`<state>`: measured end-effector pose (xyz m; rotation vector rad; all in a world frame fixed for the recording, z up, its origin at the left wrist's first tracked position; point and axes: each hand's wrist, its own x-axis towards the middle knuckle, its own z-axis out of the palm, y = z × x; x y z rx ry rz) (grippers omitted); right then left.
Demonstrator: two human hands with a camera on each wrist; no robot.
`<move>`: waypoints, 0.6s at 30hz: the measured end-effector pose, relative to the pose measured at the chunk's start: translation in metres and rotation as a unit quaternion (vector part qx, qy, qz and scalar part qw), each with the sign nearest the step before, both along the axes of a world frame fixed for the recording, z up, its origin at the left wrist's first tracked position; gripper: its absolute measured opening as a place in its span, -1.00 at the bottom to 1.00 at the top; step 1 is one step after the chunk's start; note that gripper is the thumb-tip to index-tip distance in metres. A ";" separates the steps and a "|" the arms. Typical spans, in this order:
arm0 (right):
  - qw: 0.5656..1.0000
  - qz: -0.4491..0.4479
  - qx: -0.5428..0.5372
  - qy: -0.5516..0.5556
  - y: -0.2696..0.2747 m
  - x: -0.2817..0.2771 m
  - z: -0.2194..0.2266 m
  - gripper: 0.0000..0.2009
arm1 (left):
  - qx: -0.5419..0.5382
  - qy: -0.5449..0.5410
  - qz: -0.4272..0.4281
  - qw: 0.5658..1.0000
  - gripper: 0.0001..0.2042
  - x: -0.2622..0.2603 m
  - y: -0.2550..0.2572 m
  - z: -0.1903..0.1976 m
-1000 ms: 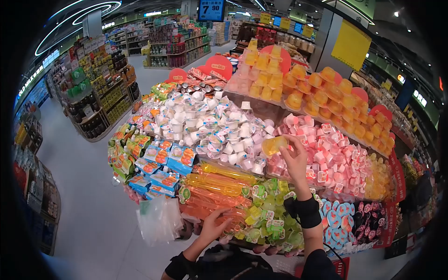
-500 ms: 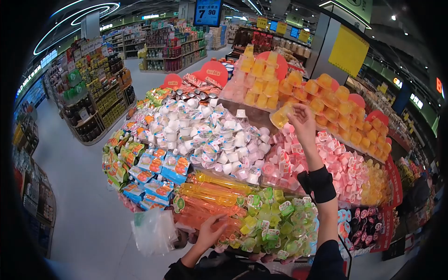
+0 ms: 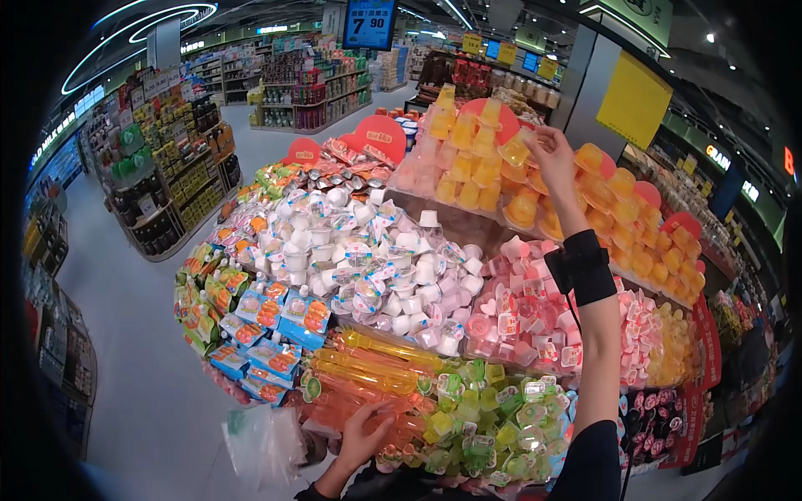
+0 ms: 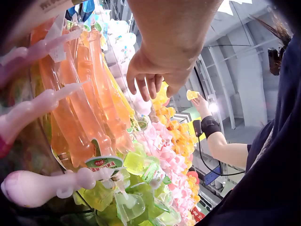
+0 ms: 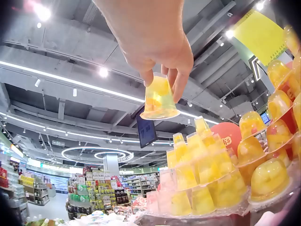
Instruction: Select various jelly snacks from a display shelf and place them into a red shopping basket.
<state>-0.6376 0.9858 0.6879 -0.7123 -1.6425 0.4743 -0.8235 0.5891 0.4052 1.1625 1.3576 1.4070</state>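
Note:
My right hand (image 3: 553, 163) pinches a clear cup of yellow fruit jelly (image 5: 160, 98) between thumb and fingers. The cup hangs upside down, its wide rim lowest, with pale chunks inside. In the head view it overlaps the stacked yellow jelly cups (image 3: 468, 159) and orange jelly cups (image 3: 576, 175) on the upper tier. My left hand (image 3: 365, 436) hovers low at the front, holding nothing, its fingers loosely bent over the orange jelly tubes (image 3: 334, 405). Those tubes (image 4: 77, 113) lie beside and below that hand in the left wrist view.
White jelly cups (image 3: 334, 250) fill the middle of the display, pink ones (image 3: 526, 309) lie right of them. Green jelly packs (image 3: 493, 417) and blue pouches (image 3: 276, 355) line the front. Clear plastic bags (image 3: 266, 442) hang at the front left corner. A yellow sign (image 3: 635, 96) hangs behind.
My right hand has moved up and away from me with the jelly cup, from over the pink cups to the stacked tier. The left hand stays near the orange tubes.

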 end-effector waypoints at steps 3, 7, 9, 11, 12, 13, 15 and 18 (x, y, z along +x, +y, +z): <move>0.999 -0.027 0.011 -0.016 0.025 -0.010 0.008 -0.68 | 0.001 -0.009 0.022 1.000 -0.69 -0.002 0.005 -0.002; 0.998 -0.059 0.011 -0.028 0.057 -0.025 0.014 -0.65 | 0.000 0.035 0.036 0.999 -0.70 -0.004 0.010 0.005; 0.996 -0.071 0.029 -0.043 0.074 -0.032 0.017 -0.65 | 0.004 0.051 0.040 0.998 -0.70 -0.005 0.014 0.005; 0.994 -0.083 0.047 -0.058 0.093 -0.037 0.018 -0.64 | -0.002 0.051 0.042 0.998 -0.71 -0.005 0.018 0.003; 0.993 -0.090 0.044 -0.062 0.099 -0.040 0.019 -0.64 | -0.002 0.051 0.043 0.998 -0.71 -0.005 0.019 0.003; 0.992 -0.097 0.041 -0.067 0.104 -0.044 0.021 -0.64 | 0.002 0.061 0.044 0.997 -0.71 -0.005 0.020 0.003; 0.993 -0.089 0.053 -0.061 0.116 -0.052 0.021 -0.64 | 0.005 0.071 0.046 0.996 -0.72 -0.004 0.022 0.000; 0.993 -0.080 0.061 -0.060 0.130 -0.060 0.020 -0.63 | 0.013 0.039 0.055 0.998 -0.71 -0.001 0.023 0.002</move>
